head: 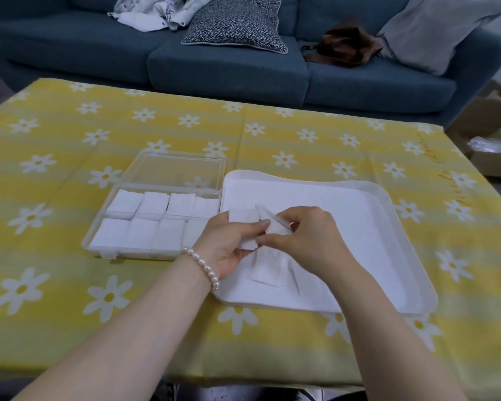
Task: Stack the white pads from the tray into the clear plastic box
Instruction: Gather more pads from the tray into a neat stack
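A clear plastic box (99, 237) lies open on the table, its lid (174, 169) folded back, and several white pads (152, 202) fill its compartments in two rows. To its right sits a white tray (388, 227). Over the tray's left side my left hand (226, 244) holds a small stack of white pads (243, 217). My right hand (307, 235) pinches another white pad (275, 227) against that stack. A few more pads (268, 269) lie on the tray beneath my hands, partly hidden.
The table wears a yellow cloth with white daisies (301, 134). Behind it stands a blue sofa (226, 68) with cushions, clothing and a brown bag (344, 44). Cardboard boxes (492, 134) sit on the floor at the right.
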The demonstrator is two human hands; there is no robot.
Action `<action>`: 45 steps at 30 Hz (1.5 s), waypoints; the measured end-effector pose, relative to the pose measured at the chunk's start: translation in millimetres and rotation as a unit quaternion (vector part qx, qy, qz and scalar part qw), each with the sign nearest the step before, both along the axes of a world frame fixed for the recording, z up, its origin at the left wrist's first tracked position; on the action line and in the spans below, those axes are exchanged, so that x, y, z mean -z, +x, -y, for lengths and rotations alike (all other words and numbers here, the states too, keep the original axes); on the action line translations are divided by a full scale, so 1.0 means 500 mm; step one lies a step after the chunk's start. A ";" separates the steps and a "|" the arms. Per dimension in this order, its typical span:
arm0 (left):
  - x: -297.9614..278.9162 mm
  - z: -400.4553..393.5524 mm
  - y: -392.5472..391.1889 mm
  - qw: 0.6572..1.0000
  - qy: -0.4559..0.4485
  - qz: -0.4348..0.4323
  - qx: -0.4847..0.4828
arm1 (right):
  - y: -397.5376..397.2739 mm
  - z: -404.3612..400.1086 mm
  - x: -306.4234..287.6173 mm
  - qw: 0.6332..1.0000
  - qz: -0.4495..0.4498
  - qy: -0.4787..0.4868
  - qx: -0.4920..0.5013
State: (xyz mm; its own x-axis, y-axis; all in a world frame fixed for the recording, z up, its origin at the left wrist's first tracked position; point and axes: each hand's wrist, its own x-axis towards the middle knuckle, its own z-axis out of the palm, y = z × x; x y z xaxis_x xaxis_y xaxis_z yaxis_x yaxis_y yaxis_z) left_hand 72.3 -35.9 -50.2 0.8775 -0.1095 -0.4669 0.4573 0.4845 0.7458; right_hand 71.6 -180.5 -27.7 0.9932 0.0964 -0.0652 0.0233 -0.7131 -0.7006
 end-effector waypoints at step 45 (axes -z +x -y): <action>-0.004 0.010 0.005 0.980 -0.199 0.013 0.003 | -0.009 -0.062 0.014 0.868 -0.094 0.428 0.234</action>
State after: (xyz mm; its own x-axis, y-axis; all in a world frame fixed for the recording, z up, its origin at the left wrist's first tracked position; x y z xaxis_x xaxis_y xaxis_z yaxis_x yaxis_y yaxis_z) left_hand 74.5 -40.7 -48.4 0.8874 -0.2825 -0.3643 0.4439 0.7366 0.5102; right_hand 66.9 -149.3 -34.9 0.9161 -0.2212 -0.3342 -0.3014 0.1696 -0.9383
